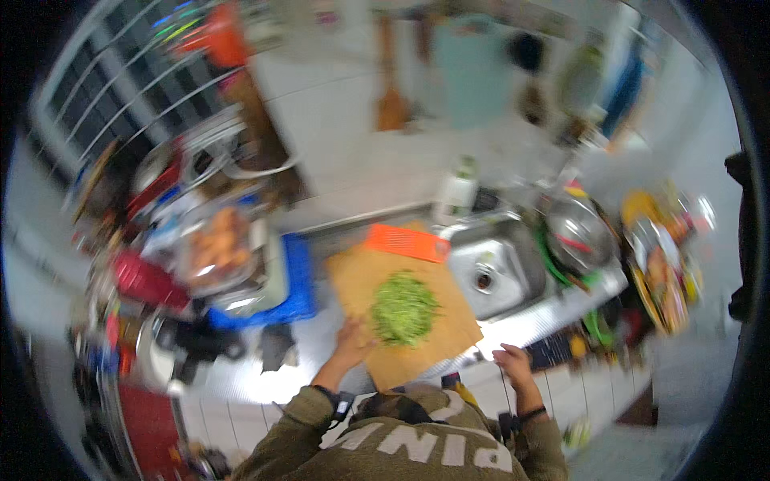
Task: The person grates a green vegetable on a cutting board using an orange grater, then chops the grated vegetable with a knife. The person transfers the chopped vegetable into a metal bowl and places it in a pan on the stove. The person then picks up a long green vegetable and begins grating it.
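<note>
A wooden cutting board (352, 273) lies on the counter before me, with a mound of shredded green vegetable (405, 308) on it. Across its far edge rests a flat orange grater (408, 243). My left hand (354, 344) is at the board's left edge, beside the mound, and seems to hold nothing. To the right of the board, off the counter's front edge, my right hand (513, 362) is raised with its fingers partly bent and apart. Nothing shows in it, though the picture is blurred.
A steel sink (481, 258) adjoins the board's right side, with a white bottle (456, 195) behind it. Further right stands a metal bowl (580, 234). At left, a clear bag of orange-brown food (219, 246) sits above a blue tray (299, 282). A wooden spatula (392, 102) hangs on the wall.
</note>
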`<state>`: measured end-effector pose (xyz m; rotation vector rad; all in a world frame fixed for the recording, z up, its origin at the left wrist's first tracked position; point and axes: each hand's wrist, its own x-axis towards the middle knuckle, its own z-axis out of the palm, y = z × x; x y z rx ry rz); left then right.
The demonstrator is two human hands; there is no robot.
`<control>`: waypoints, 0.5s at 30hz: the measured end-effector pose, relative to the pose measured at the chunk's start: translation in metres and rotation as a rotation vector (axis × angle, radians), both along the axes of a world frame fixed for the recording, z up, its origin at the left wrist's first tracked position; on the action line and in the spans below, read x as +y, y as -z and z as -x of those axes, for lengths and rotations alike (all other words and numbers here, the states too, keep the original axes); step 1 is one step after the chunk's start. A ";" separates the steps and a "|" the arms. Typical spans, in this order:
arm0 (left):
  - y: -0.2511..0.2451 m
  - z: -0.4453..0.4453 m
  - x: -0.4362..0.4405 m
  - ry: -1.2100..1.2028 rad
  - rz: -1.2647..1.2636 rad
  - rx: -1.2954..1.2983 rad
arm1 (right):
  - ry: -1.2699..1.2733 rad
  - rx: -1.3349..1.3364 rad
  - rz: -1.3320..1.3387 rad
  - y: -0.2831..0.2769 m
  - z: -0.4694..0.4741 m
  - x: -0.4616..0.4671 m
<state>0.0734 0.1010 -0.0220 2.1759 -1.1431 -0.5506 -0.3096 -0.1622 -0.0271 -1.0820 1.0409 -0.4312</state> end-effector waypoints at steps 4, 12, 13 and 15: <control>-0.011 0.035 0.024 -0.198 -0.150 0.034 | -0.102 -0.100 -0.109 0.009 0.006 -0.040; -0.016 0.150 0.086 -0.636 -0.318 0.065 | -0.424 0.000 -0.109 0.010 -0.062 -0.108; -0.015 0.167 0.097 -0.691 -0.328 0.079 | -0.455 -0.043 -0.130 0.009 -0.076 -0.111; -0.015 0.199 0.127 -0.793 -0.384 0.075 | -0.559 -0.039 -0.080 0.004 -0.109 -0.110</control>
